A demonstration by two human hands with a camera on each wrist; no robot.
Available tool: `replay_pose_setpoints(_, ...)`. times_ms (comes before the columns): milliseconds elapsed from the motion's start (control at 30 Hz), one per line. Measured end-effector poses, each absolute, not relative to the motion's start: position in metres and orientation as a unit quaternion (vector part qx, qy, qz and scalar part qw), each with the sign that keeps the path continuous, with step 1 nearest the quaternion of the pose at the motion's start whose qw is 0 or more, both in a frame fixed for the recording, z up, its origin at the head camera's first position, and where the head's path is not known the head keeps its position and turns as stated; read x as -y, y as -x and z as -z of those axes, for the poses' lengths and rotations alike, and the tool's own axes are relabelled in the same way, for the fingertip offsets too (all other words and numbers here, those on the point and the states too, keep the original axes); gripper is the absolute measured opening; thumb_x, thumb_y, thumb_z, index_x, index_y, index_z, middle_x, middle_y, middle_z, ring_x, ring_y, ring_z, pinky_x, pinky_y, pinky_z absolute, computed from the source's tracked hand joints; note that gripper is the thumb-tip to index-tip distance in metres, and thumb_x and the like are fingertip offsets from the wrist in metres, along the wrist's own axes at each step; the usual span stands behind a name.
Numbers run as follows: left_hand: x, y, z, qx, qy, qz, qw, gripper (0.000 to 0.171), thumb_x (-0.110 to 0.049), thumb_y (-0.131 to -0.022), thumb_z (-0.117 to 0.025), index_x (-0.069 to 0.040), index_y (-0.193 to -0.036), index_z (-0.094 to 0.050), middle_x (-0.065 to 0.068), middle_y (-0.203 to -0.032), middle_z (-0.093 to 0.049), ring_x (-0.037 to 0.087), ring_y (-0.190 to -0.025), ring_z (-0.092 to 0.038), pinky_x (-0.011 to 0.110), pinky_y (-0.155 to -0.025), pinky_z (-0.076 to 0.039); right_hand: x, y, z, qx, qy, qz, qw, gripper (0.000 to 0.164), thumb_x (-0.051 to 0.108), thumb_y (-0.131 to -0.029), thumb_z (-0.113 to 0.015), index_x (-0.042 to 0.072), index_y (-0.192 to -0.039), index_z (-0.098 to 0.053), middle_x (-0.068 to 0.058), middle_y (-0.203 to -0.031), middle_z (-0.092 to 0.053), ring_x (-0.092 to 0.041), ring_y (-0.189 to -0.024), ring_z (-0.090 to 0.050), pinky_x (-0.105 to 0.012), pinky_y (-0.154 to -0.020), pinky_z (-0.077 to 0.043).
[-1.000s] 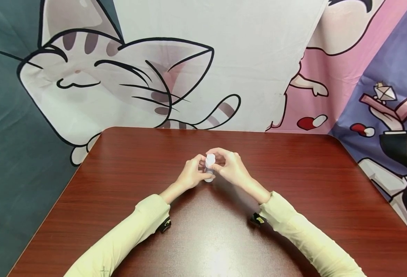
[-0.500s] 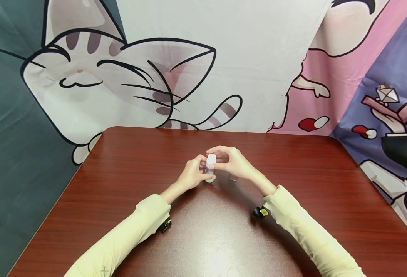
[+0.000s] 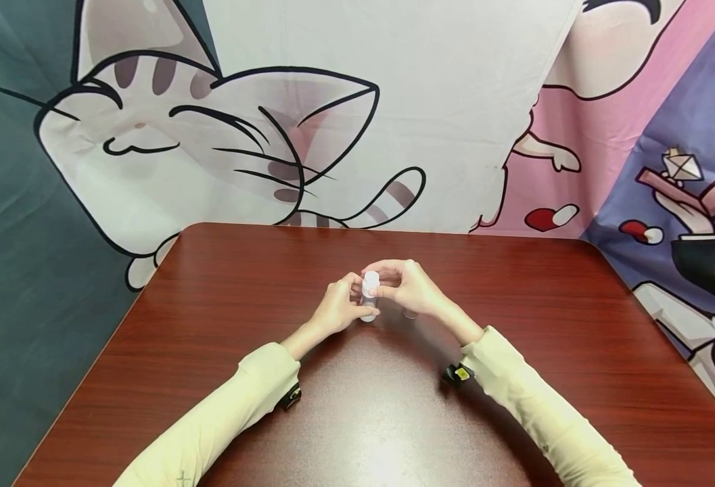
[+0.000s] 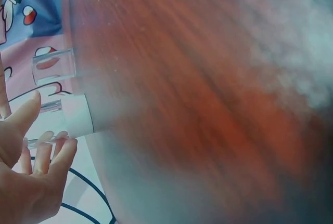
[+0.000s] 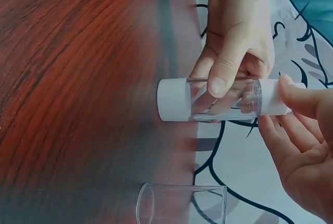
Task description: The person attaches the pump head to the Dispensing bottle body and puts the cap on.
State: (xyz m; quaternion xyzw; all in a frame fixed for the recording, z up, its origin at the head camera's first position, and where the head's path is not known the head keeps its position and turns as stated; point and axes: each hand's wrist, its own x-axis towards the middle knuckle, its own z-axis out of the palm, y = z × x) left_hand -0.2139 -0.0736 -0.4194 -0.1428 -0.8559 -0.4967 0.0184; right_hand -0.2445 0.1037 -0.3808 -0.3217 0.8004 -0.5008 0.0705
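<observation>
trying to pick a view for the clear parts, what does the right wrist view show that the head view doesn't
Only the right wrist view shows the bottle has a clear body with white ends, and the clear cap beside it as an open tube. Only the head view shows the whole table, both sleeves and the cartoon backdrop. Both show the left hand gripping the bottle's body and the right hand pinching its white top.

The bottle (image 3: 368,297) stands upright on the tabletop (image 3: 211,325), near its middle, between my 2 grips. My left hand (image 3: 335,310) is at its left, my right hand (image 3: 410,289) at its right. The cup (image 3: 410,313) stands just right of the bottle, under my right hand.
</observation>
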Motion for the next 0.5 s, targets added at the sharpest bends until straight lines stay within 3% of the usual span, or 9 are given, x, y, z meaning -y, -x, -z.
replay_pose_setpoints(500,0.0739,0.2155,0.4207,0.868,0.146,0.473,0.033,0.047,-0.013,-0.067,-0.088,0.000,-0.101,-0.059,0.014,-0.092,-0.071,0.023,-0.086,-0.069,0.029,-0.074,-0.059,-0.0972,0.2365,0.3891,-0.815,0.288,0.503,-0.001,0.032,0.001,-0.079,-0.076,-0.003,-0.110,-0.067,-0.017,-0.100,-0.072,-0.028,-0.093,-0.071,-0.035,-0.082,-0.060)
